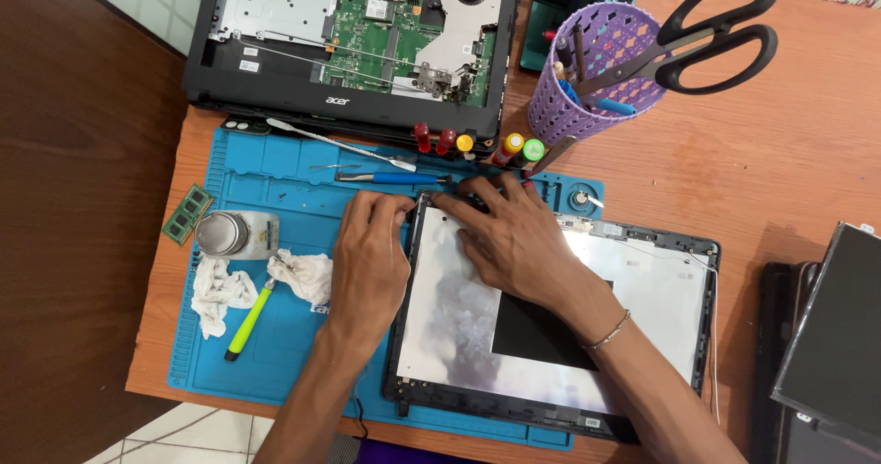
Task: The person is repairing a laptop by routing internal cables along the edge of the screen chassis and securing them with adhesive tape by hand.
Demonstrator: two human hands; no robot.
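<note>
A laptop lid frame [642, 423] with a silvery inner panel and a black square patch lies on a blue work mat [275, 345]. My left hand [369, 257] rests at the lid's upper left corner, fingertips curled against the edge. My right hand [509, 234], a thin bracelet on its wrist, presses flat on the same top corner, fingers spread toward the hinge area. Whether either hand pinches a small part is hidden by the fingers.
An opened laptop base [353, 42] with exposed board sits at the top. A purple basket [601, 69] holds black scissors [711, 37]. On the mat: metal spudger [344, 145], blue-handled tool [395, 178], white container [237, 234], crumpled cloths [220, 294], green brush [248, 322]. Memory module [187, 214] left; loose screen panel [835, 335] right.
</note>
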